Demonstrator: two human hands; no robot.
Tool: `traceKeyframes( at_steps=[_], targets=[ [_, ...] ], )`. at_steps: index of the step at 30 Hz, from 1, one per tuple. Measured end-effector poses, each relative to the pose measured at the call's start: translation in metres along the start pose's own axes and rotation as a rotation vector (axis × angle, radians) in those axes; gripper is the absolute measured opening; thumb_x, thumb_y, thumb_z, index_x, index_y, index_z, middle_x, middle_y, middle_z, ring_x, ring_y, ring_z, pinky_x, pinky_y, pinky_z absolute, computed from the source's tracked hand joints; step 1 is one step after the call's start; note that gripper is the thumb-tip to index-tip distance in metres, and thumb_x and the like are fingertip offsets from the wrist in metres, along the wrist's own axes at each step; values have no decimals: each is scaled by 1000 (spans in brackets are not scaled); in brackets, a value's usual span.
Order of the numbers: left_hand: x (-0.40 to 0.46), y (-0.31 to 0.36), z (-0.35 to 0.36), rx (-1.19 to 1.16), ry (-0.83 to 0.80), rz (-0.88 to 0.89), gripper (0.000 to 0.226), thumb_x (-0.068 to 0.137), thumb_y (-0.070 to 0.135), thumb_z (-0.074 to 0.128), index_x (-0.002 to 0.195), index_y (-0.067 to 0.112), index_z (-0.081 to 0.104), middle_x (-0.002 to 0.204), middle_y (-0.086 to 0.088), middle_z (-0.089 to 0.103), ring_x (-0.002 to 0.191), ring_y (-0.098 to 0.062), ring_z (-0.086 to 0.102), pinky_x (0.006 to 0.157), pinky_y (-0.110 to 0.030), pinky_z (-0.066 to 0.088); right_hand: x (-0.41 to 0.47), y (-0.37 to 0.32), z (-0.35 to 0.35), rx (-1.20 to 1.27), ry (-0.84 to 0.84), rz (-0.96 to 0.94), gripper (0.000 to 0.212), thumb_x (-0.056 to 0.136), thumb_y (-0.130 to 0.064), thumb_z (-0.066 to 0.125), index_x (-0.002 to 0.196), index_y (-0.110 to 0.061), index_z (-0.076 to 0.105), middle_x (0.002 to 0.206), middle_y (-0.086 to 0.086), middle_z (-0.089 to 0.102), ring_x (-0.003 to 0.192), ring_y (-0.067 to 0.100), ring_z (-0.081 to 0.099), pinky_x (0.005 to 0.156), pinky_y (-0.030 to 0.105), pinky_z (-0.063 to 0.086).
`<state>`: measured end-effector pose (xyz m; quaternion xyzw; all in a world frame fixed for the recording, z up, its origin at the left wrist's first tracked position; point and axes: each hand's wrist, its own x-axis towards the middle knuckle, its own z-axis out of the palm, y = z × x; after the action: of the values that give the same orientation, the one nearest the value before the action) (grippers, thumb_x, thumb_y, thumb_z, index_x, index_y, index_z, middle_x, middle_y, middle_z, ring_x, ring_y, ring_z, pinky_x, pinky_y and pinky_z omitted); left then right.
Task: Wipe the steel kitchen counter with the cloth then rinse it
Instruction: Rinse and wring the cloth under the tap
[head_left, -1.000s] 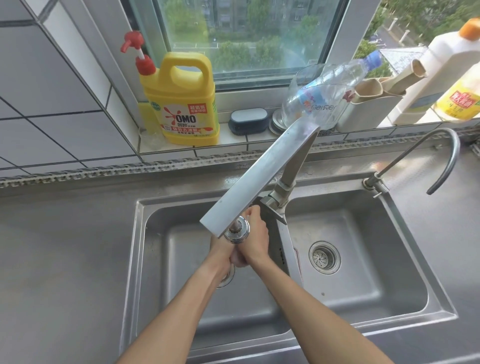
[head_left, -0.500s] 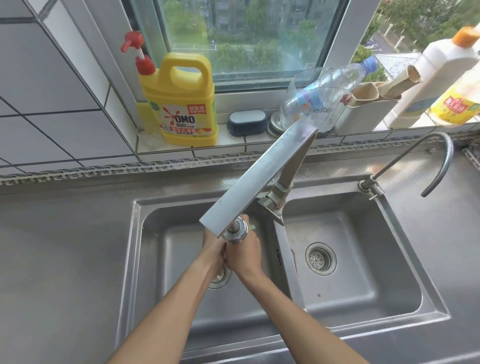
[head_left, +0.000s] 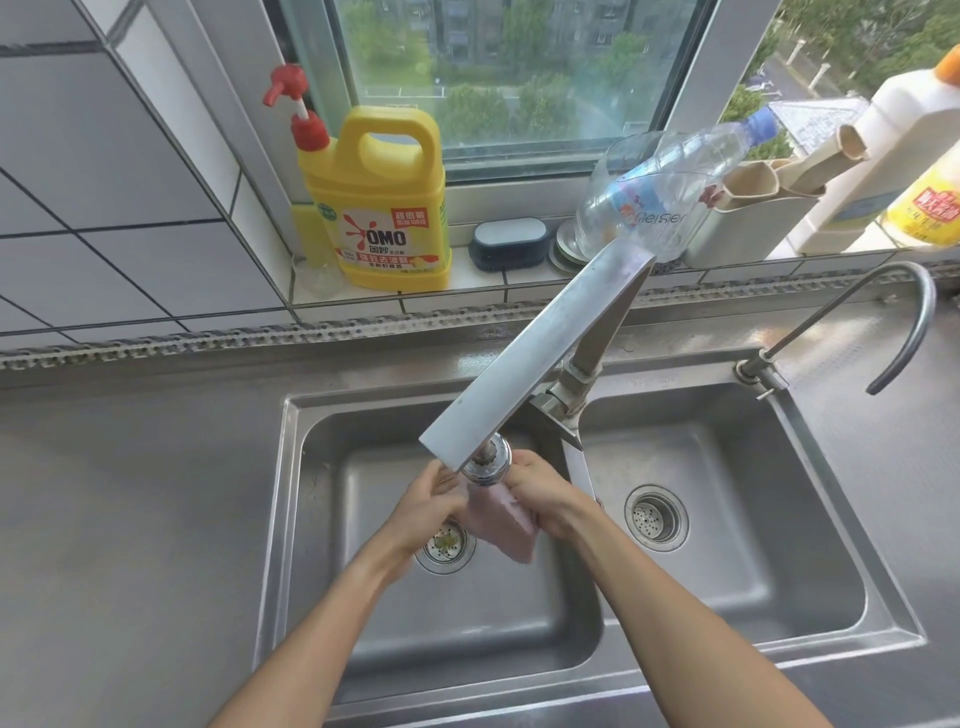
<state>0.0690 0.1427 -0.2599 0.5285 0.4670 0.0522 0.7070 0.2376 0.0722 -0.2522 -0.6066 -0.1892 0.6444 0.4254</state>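
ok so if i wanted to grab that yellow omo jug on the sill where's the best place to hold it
Take the jug by the moulded loop handle at its top, fingers through the opening, coming from the front over the counter. It stands upright on the sill with the window close behind and the red pump on its left shoulder, so the front looks like the open side. Both hands are busy with the cloth.

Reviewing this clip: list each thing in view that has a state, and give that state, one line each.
pink cloth: held by both hands under the faucet head, over the left basin.
left hand: gripping the cloth.
right hand: gripping the cloth.
main faucet: swung over the left basin; water flow cannot be told.
thin faucet: no water seen.
right basin: drain strainer in place.
yellow detergent jug: upright on the sill.
clear bottle: tilted, capped.
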Motion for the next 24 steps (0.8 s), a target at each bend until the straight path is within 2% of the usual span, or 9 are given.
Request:
traceKeyframes(
  at_steps=[2, 4, 6, 9, 12, 15, 19, 22, 24],
  targets=[
    [0, 1, -1, -69, -186, -5, 58, 73, 9, 61, 130, 20, 65, 120, 4, 74, 110, -12, 66, 92, -29, 49, -2, 1, 0, -19, -97, 41, 23, 101, -9, 57, 109, 6, 72, 106, 18, 73, 94, 26, 66, 84, 37, 54],
    [0, 3, -1, -26, -252, -25, 42, 79, 18, 67, 121, 16, 72, 110, -1, 75, 104, -15, 66, 91, -32, 48, -2, -1, 1, 20, -125, 53, 25, 100, -10, 57, 113, 8, 70, 110, 20, 72, 99, 27, 66, 90, 39, 53],
    [0, 7, -3, 14, -195, -13, 38, 77, 30, 75, 110, 11, 76, 103, -3, 75, 99, -17, 66, 89, -34, 48, -2, -4, -1, 74, -84, 34, 26, 98, -15, 62, 112, 5, 71, 112, 18, 72, 99, 24, 66, 91, 37, 53],
    [1, 13, -7, 25, -82, -13, 67, 68, 43, 79, 110, -7, 68, 99, -10, 71, 95, -21, 62, 85, -36, 43, -2, -2, -6, 161, 33, -6, 39, 94, -27, 72, 122, 1, 69, 122, 17, 72, 104, 26, 68, 96, 43, 52],
    [0, 17, -5, -51, -54, 23, 52, 77, 37, 77, 119, 7, 73, 116, -10, 78, 103, -19, 70, 87, -34, 51, -6, 8, -13, 160, 58, 12, 51, 88, -43, 77, 123, -6, 67, 107, 10, 72, 89, 20, 69, 84, 38, 52],
    [-1, 14, -3, -177, -40, 44, 36, 92, 27, 69, 123, 10, 72, 123, -12, 76, 115, -26, 71, 101, -42, 54, -10, 25, -10, 76, -13, 99, 57, 78, -54, 78, 117, -15, 67, 100, 6, 62, 92, 20, 62, 84, 36, 51],
    [1, 11, -4, -301, -41, 33, 28, 96, 26, 63, 119, 12, 74, 121, -12, 76, 108, -25, 73, 94, -42, 59, -12, 37, 3, 118, 33, 82, 34, 85, -50, 70, 84, -18, 80, 81, -4, 71, 77, 16, 64, 66, 25, 52],
    [0, 11, -3, -303, 51, -30, 32, 88, 36, 71, 110, 12, 75, 108, -9, 79, 94, -22, 75, 80, -38, 60, -8, 32, 6, 235, 203, 32, 35, 101, -42, 60, 98, -14, 80, 100, 2, 80, 84, 15, 73, 66, 27, 56],
    [0, 5, -3, -263, 169, -84, 35, 92, 35, 72, 110, 6, 71, 102, -9, 77, 88, -21, 73, 76, -37, 57, -5, 30, 7, 280, 298, -4, 26, 100, -34, 65, 91, -10, 69, 92, 4, 77, 79, 16, 69, 63, 27, 54]
  ],
)
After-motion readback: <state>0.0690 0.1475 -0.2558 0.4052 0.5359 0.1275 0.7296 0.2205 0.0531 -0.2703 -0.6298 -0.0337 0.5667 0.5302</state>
